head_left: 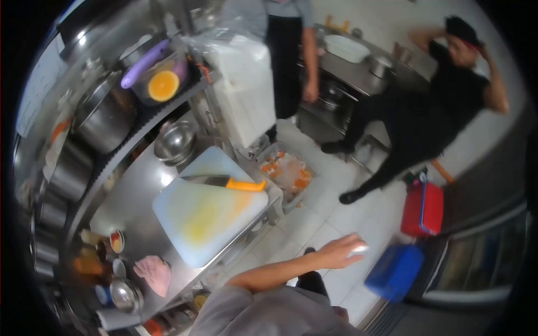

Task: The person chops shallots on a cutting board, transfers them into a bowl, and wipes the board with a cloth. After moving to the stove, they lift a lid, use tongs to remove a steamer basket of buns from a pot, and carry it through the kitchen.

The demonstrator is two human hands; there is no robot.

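My left hand reaches across in front of my body over the tiled floor, its fingers closed around a small white object whose kind I cannot make out. At the bottom edge a bit of skin shows that seems to be my right hand; its fingers are hidden. To the left, apart from both hands, a stained white cutting board lies on the steel counter. Across the board rests a knife with a yellow handle. A crumpled pink cloth lies near the counter's front edge.
Steel bowls sit behind the board. A bin of orange and white scraps stands past the counter's end. One person in black leans back at right; another in a dark apron stands behind. Red and blue containers are on the floor.
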